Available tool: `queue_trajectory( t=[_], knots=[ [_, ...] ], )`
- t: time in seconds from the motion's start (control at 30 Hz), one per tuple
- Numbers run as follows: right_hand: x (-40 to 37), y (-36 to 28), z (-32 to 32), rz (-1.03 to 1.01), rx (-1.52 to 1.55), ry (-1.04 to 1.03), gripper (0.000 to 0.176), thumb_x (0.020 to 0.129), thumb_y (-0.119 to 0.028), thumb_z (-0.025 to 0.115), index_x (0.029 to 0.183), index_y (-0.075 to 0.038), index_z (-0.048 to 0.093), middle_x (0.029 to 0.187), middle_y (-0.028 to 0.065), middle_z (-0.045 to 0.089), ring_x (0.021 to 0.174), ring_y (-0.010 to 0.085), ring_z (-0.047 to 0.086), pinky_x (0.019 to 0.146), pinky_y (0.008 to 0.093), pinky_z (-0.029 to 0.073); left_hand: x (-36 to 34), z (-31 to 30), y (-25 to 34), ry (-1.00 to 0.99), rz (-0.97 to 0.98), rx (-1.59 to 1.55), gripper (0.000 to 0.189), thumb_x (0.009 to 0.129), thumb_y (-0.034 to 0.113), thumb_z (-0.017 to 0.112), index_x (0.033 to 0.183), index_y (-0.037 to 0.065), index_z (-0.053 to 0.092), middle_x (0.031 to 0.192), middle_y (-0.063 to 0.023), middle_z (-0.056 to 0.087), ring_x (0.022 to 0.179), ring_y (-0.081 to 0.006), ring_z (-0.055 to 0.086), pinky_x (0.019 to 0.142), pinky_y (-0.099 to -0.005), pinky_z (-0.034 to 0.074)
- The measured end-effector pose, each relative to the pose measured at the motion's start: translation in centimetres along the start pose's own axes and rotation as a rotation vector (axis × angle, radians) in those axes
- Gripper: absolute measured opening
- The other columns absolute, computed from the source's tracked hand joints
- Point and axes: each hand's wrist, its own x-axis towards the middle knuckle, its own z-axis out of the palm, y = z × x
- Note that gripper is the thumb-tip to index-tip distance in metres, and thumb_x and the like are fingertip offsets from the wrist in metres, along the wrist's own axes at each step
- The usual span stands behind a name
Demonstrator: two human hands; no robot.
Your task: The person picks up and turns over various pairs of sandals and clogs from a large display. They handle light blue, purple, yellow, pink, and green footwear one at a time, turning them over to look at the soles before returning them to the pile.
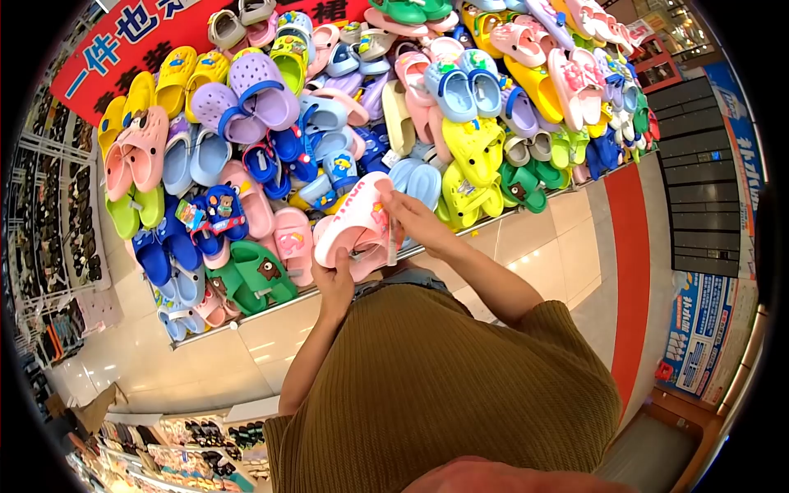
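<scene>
A pale pink clog-style shoe (362, 209) with red lettering and a pink figure on it is held between my two hands at the near edge of the display. The fingers of my left hand (334, 283) are closed on its lower left end. At its upper right end, my right hand (413, 220) grips it. Just left of it lie pink slippers (292, 241) with a figure on the strap. Light blue slippers (417, 181) are behind my right hand, and green slippers (261, 275) with a bear lie farther left.
Many colourful clogs, among them purple ones (265, 92) and yellow ones (472, 152), are piled on the display. A red sign (123, 53) stands behind. Shoe racks (62, 222) line the left side. Tiled floor (534, 251) and a red floor stripe (631, 279) lie to the right.
</scene>
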Motion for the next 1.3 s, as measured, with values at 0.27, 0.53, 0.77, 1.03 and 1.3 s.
queue_trajectory(
  t=[0.27, 0.53, 0.77, 1.03, 1.3],
  knots=[
    [2.2, -17.3, -9.9, -0.387, -1.140, 0.268, 0.050, 0.099, -0.052, 0.049, 0.118, -0.011, 0.070, 0.100, 0.0191, 0.070, 0.091, 0.0339, 0.069, 0.080, 0.0414, 0.053, -1.0, 0.0, -1.5, -0.350, -0.183, -0.138, 0.035, 0.099, 0.010, 0.059, 0.131, 0.000, 0.050, 0.122, -0.0123, 0.063, 0.104, -0.0196, 0.065, 0.088, -0.0318, 0.054],
    [15.9, -28.1, -23.9, -0.342, -1.829, 0.451, 0.044, 0.103, -0.050, 0.030, 0.143, -0.043, 0.047, 0.126, 0.0131, 0.066, 0.106, 0.0397, 0.067, 0.086, 0.0514, 0.054, -3.4, -2.0, -3.6, -0.177, -0.415, -0.131, 0.031, 0.105, 0.025, 0.053, 0.122, -0.001, 0.060, 0.111, -0.0106, 0.068, 0.096, -0.0175, 0.067, 0.080, -0.0300, 0.056],
    [27.4, -28.8, -30.6, -0.397, -1.953, 0.555, 0.042, 0.102, -0.053, 0.035, 0.137, -0.041, 0.055, 0.118, 0.0153, 0.069, 0.103, 0.0388, 0.069, 0.085, 0.0622, 0.050, -5.6, -1.8, -3.8, -0.012, -0.513, -0.125, 0.033, 0.106, 0.031, 0.052, 0.116, 0.000, 0.061, 0.109, -0.0106, 0.069, 0.094, -0.0164, 0.067, 0.080, -0.0288, 0.053],
    [29.0, -24.2, -30.5, -0.324, -1.683, 0.460, 0.067, 0.096, -0.067, 0.038, 0.122, -0.014, 0.069, 0.115, 0.0205, 0.070, 0.110, 0.0413, 0.064, 0.094, 0.0544, 0.049, -5.1, -1.8, -3.8, 0.047, -0.536, -0.139, 0.035, 0.105, 0.034, 0.052, 0.116, 0.001, 0.061, 0.112, -0.0094, 0.068, 0.094, -0.0165, 0.066, 0.081, -0.0295, 0.054],
    [27.7, -24.4, -28.3, -0.374, -1.635, 0.538, 0.060, 0.093, -0.062, 0.052, 0.108, -0.007, 0.071, 0.103, 0.0271, 0.070, 0.102, 0.0467, 0.065, 0.089, 0.0498, 0.052, -4.5, -2.7, -4.4, 0.025, -0.557, -0.089, 0.035, 0.103, 0.032, 0.058, 0.117, 0.000, 0.062, 0.108, -0.0078, 0.068, 0.097, -0.0157, 0.066, 0.082, -0.0294, 0.055]
  ],
)
